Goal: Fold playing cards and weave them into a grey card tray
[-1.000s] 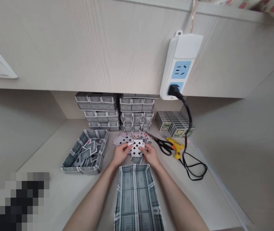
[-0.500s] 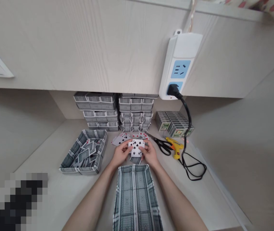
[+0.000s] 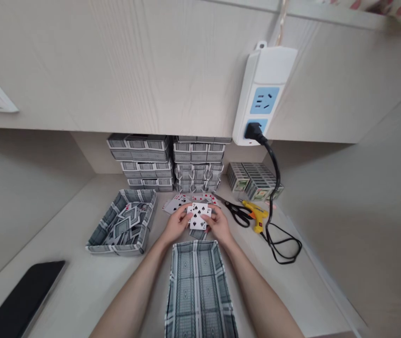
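Observation:
Between both hands are playing cards, the front one a seven of spades facing me, with the edge of another card showing behind it. My left hand pinches their left side, thumb on the face. On the right side my right hand grips them the same way. Just below lies a face-down card, partly hidden. Nearest my forearms is a long box made of playing cards. Behind my hands, loose face-up cards lie spread on the table.
Left stands a card-made tray holding loose cards. Stacked card boxes and packs of cards line the back. Black scissors, a yellow glue gun and its looped cable lie right. A dark flat device is front left.
The card behind the seven of spades now shows an eight at its corner, where a different index showed before. Both hands stay almost in place.

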